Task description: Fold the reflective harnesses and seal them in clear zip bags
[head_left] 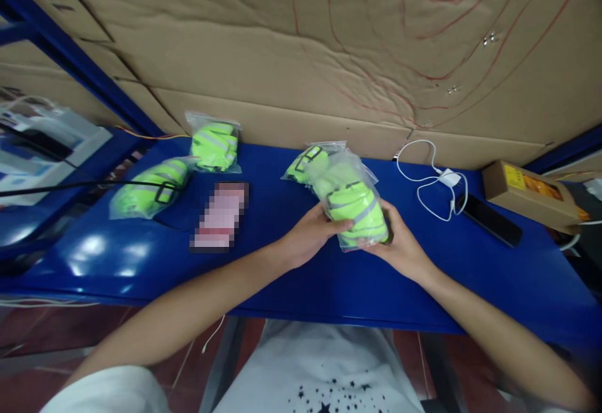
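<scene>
Between both hands is a clear plastic bag with a folded neon-yellow reflective vest (360,212), grey stripes showing through. My left hand (313,234) grips its left side, thumb across the front. Around the right side and lower corner curl the fingers of my right hand (399,240). The bag's loose top tilts away toward the back. Just behind it lies another bagged vest (305,163) with a black buckle, partly covered by the held bag. Two more stand farther left: one bagged vest (214,145) at the back and another (153,190) nearer.
A pixelated phone-shaped item (220,217) lies left on the blue table (282,287). At right are a white charger with cable (449,178), a black phone (491,219) and a small cardboard box (531,193). A cardboard wall (263,56) rises behind; a black cable (70,186) crosses at left.
</scene>
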Available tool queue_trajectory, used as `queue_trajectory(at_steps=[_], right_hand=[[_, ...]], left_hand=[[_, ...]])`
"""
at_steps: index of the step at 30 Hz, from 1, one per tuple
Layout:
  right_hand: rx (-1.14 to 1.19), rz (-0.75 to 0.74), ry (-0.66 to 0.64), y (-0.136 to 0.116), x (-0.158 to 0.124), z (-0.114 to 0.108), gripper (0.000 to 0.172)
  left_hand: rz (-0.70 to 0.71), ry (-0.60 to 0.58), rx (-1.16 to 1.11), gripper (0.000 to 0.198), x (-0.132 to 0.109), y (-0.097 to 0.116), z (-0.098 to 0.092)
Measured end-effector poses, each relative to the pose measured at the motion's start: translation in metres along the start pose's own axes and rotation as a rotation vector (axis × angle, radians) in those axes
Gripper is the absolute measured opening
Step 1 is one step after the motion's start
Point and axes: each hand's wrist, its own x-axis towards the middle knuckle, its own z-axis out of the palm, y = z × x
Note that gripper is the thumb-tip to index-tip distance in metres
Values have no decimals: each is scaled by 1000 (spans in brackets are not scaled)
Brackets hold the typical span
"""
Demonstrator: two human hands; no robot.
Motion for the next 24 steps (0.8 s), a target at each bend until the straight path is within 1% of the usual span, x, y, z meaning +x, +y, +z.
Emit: queue_trajectory(at_steps=[1,2,5,7,8,11,13,15,18,20,22,24], right_hand=[[86,39,29,-1,1,0,85],[177,86,37,-1,2,1,79],[391,240,-46,-3,3,0,50],[470,294,-96,-4,2,-1,41],[498,306,-95,-3,1,-1,38],[541,327,-24,-2,1,-1,34],[555,338,21,-1,2,2,35],[569,341,38,0,2,4,37],[586,350,6,0,2,7,37],[577,354,-55,0,2,6,37],[508,342,-127,1,3,4,38],[364,297,-132,5,4,2,35]], left_hand=[[36,30,-21,65,0,1,0],[68,48,-35,65,0,1,0],[121,71,-30,68,1,1,-1],[129,66,-6,69,2,-2,-1],[134,58,7,69,1,-4,-1],[154,19,64,70,0,-10,-1],[153,-13,110,73,-2,-14,1],[147,-35,138,75,-3,-18,3],[136,-21,157,71,-3,-22,4],[128,14,159,68,-2,-21,2],[102,39,145,65,-1,-18,-1],[43,27,121,61,-1,-13,-3]])
